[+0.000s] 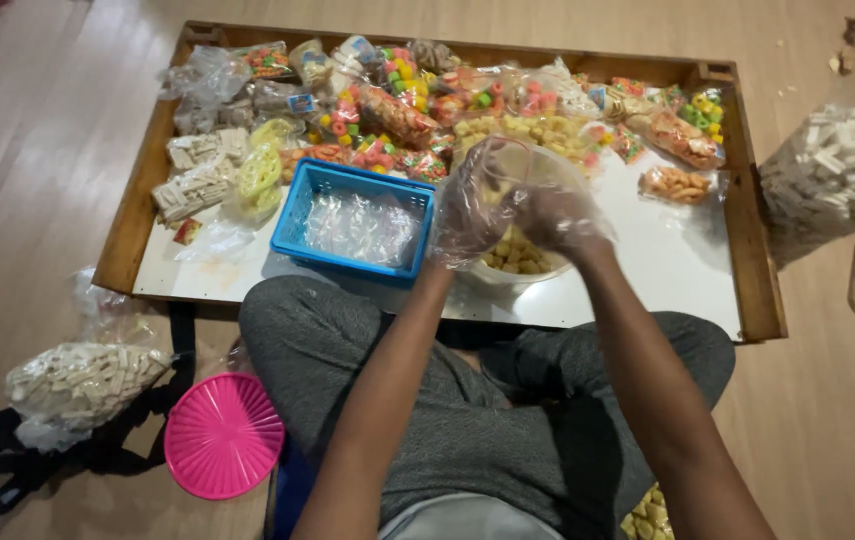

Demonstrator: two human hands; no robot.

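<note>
Both gloved hands, left hand (467,205) and right hand (557,215), pinch a thin clear bag (512,165) open above the bowl of yellow snacks (515,258) at the worktop's (667,290) six o'clock; fingers closed on its rim; likely light, limp, slippery; blue basket (355,222) at nine o'clock.

Home floor used as a snack-packing spot: wooden floor (37,130), low wood-rimmed counter (762,270) heaped with bagged snacks (397,115), worker seated cross-legged.

blue basket (352,228), pink lid (223,434), yellow snacks (515,256)
</note>
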